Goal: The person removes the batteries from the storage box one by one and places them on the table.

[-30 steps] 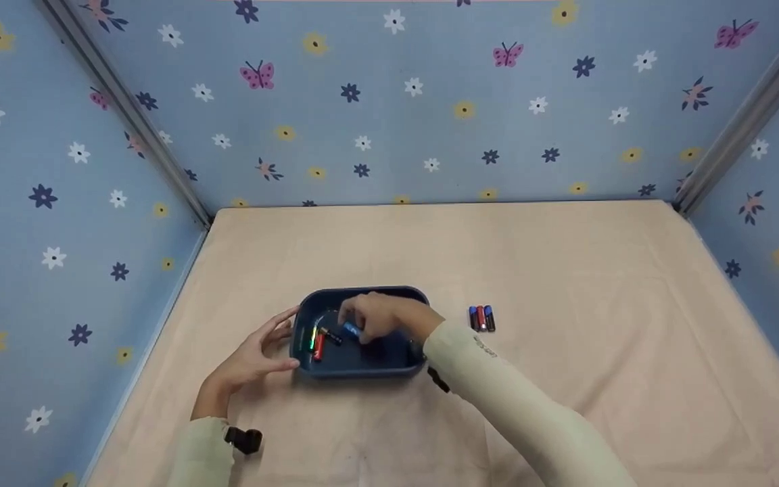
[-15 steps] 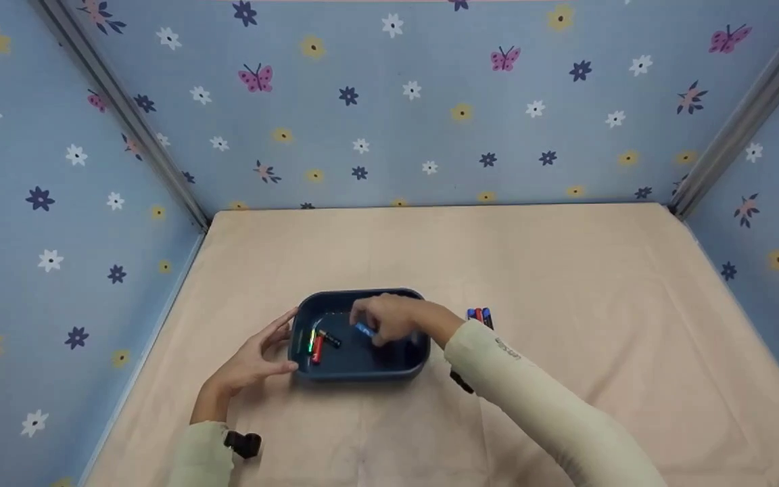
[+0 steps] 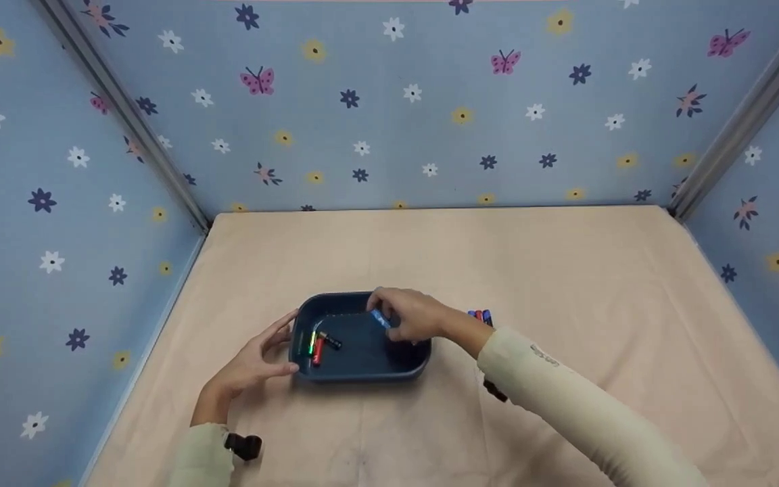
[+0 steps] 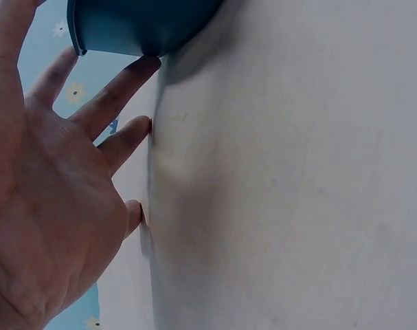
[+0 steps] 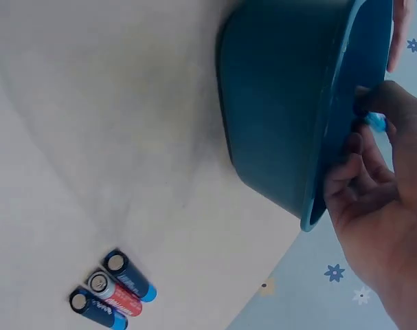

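The right hand (image 3: 416, 321) pinches a blue battery (image 3: 380, 318) over the bin (image 3: 362, 368); lift clear of its rim while the left hand (image 3: 257, 358), fingers spread, steadies it.

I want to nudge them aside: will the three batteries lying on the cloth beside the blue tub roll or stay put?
The three batteries are smooth cylinders lying on their sides, so a push across their length would probably roll them. They lie side by side, so they may scatter. The cloth looks soft and may slow them.

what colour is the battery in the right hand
Bright blue: the small cylindrical battery pinched in the right hand shows best in the head view.
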The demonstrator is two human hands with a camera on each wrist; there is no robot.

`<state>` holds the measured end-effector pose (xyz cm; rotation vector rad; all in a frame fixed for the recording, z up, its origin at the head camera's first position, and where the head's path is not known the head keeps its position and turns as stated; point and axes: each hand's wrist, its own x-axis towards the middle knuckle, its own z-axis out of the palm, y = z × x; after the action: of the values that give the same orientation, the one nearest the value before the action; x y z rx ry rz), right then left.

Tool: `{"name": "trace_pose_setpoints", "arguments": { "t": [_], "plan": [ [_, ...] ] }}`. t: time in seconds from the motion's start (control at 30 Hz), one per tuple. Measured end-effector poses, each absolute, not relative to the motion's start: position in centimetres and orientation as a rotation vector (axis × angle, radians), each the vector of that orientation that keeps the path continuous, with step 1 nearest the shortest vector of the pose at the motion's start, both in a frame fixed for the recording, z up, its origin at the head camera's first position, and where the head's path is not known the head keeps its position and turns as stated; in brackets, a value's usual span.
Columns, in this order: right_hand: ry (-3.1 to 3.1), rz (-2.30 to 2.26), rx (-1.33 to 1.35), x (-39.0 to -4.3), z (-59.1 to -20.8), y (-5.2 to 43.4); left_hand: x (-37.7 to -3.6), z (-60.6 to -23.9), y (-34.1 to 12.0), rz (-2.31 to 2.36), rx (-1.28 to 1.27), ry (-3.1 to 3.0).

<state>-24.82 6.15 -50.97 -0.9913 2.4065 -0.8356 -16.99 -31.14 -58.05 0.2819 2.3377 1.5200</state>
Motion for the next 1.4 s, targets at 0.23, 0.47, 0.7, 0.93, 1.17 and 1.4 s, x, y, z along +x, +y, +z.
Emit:
{"name": "trace_pose_setpoints", "arguments": {
  "t": [0.23,0.47,0.7,0.93,1.17,1.4],
  "plan": [
    [2.443,-1.01,-1.018,-23.8,-50.6,7.7,-16.9,-58.1,-31.1,1.521,0.279,2.343],
    [2.472,-1.185,-0.973,-23.1,-50.7,10.0,-17.0,-58.1,-31.0,1.535,0.308,2.331],
    [2.475,-1.46,-0.763,-22.5,-51.3,12.2,-17.0,-58.2,-31.0,1.536,0.326,2.343],
    [2.481,-1.554,-0.612,-22.1,-51.8,14.8,-17.0,-58.2,-30.9,1.514,0.306,2.362],
    [2.43,-1.611,-0.5,-21.5,-52.5,17.2,-16.9,-58.1,-30.8,1.51,0.262,2.362],
    [2.442,-1.633,-0.41,-21.2,-53.1,19.5,-16.9,-58.1,-30.9,1.513,0.299,2.354]
  ]
}}
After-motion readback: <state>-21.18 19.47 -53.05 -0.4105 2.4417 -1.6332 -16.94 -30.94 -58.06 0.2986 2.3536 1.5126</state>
